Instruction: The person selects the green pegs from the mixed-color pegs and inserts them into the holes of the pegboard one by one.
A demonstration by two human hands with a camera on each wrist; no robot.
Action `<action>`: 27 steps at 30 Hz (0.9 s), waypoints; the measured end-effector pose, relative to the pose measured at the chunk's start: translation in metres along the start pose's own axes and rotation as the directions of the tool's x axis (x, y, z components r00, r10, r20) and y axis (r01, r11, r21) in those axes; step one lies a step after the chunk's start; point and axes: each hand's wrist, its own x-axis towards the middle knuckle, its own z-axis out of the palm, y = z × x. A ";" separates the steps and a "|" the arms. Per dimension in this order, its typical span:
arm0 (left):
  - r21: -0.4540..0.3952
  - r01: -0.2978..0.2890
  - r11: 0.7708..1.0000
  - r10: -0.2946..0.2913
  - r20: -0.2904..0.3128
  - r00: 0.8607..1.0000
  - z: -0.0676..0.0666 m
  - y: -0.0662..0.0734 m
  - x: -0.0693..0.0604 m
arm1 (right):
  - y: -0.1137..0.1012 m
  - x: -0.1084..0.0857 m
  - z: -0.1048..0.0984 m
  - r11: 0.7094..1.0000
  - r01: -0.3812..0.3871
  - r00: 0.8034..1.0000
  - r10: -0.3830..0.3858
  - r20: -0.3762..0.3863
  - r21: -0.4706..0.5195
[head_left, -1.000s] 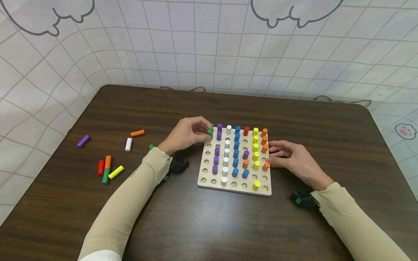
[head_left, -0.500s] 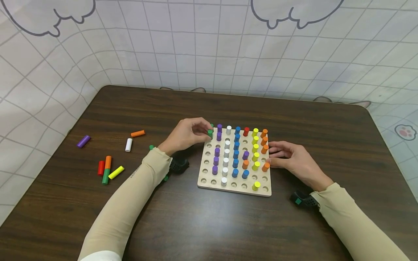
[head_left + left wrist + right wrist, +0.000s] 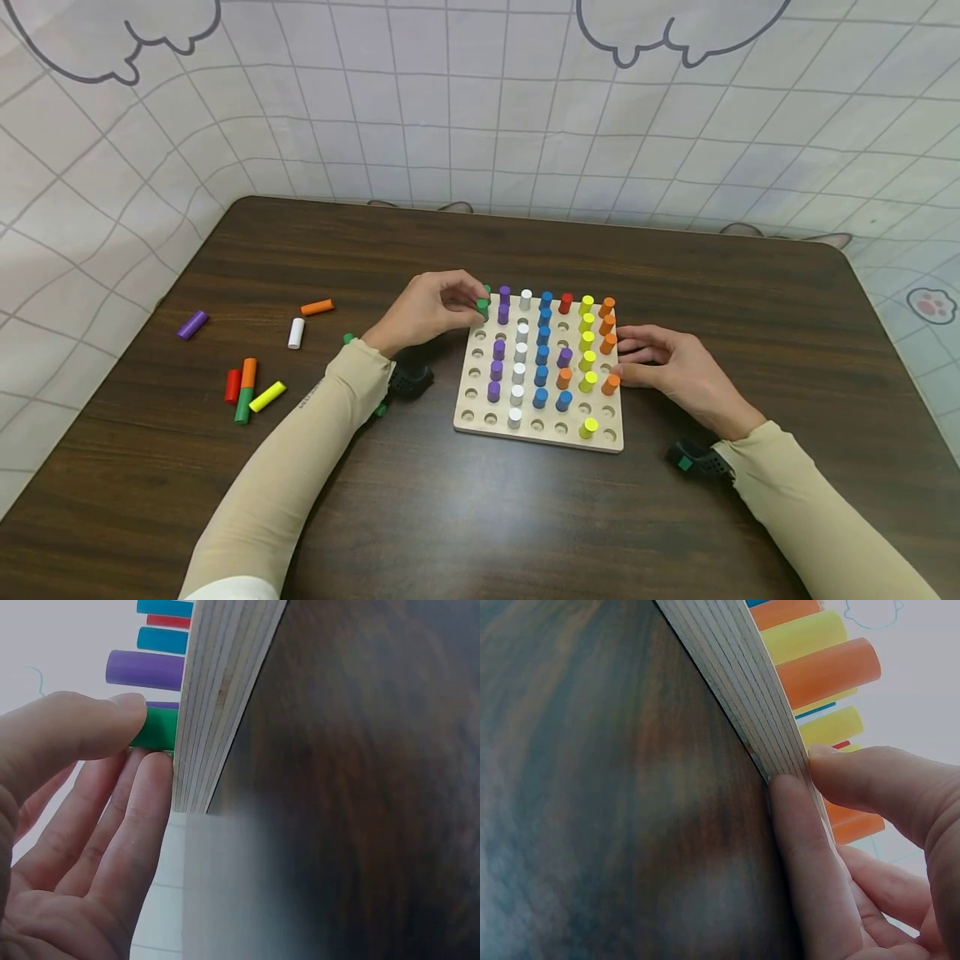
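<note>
A wooden pegboard [image 3: 477, 425] lies on the table, with rows of purple, white, blue, red, yellow and orange pegs standing in it. At its far left corner my left hand [image 3: 427, 310] pinches a green peg [image 3: 157, 729] between thumb and fingers. The peg stands upright at the board's left column, and its lower end meets the board's face. Another green peg [image 3: 487, 289] shows just behind it. My right hand [image 3: 678, 371] holds the board's right edge, thumb on the upper rim and a finger against the layered side [image 3: 742, 697], near an orange peg [image 3: 611, 384].
Loose pegs lie on the left of the table: purple [image 3: 192, 324], orange [image 3: 317, 307], white [image 3: 296, 333], red [image 3: 233, 386], yellow [image 3: 267, 397] and an orange one [image 3: 249, 372] end to end with a green one [image 3: 243, 406]. My left forearm partly hides more green pegs [image 3: 381, 409].
</note>
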 end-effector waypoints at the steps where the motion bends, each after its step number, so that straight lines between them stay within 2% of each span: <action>1: 0.000 0.000 1.000 0.000 0.000 1.000 0.000 0.000 0.000 | 0.000 0.000 0.000 1.000 0.000 1.000 0.000 0.000 0.001; 15: -0.026 -0.004 1.000 0.003 -0.016 1.000 -0.003 0.003 -0.001 | -0.002 0.000 0.000 1.000 -0.005 1.000 0.005 0.004 0.000; 27: -0.010 -0.003 1.000 0.003 -0.024 1.000 -0.009 0.007 -0.004 | 0.000 0.000 0.000 1.000 0.000 1.000 0.000 0.008 0.010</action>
